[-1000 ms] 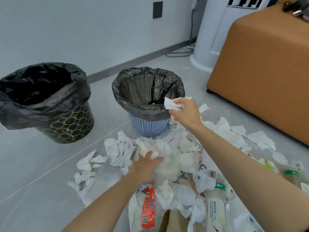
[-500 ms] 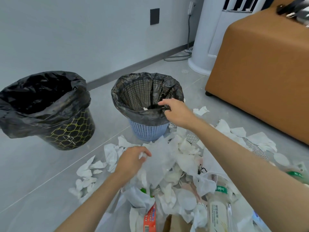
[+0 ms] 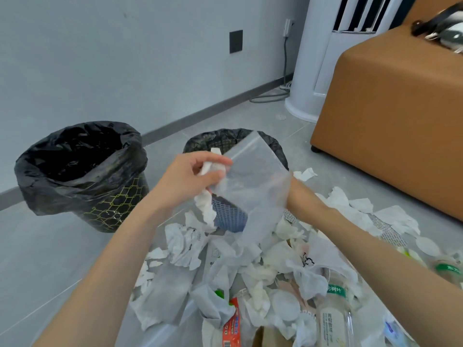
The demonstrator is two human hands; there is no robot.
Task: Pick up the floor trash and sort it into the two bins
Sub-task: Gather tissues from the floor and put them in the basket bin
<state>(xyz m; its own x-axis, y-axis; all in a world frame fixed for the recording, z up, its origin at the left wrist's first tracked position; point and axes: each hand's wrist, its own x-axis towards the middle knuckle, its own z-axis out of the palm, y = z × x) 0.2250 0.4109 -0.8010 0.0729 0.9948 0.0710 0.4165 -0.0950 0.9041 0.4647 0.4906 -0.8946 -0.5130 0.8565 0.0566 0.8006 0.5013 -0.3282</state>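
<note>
My left hand is raised in front of the blue basket bin and pinches a crumpled white tissue together with a translucent plastic bag. The bag hangs over the bin's dark-lined rim. My right hand is hidden behind the bag; only its wrist shows, so its grip is unclear. The black bin with a gold pattern stands to the left. A pile of tissues, wrappers and bottles covers the floor below my arms.
A brown upholstered block stands at the right, with a white column appliance and its cable behind it. A clear bottle and a red wrapper lie in the near pile. Bare grey floor lies at the left.
My left hand rose from the pile with the plastic bag and a tissue, up in front of the blue bin. My right hand left the bin's rim and is now behind the bag.
</note>
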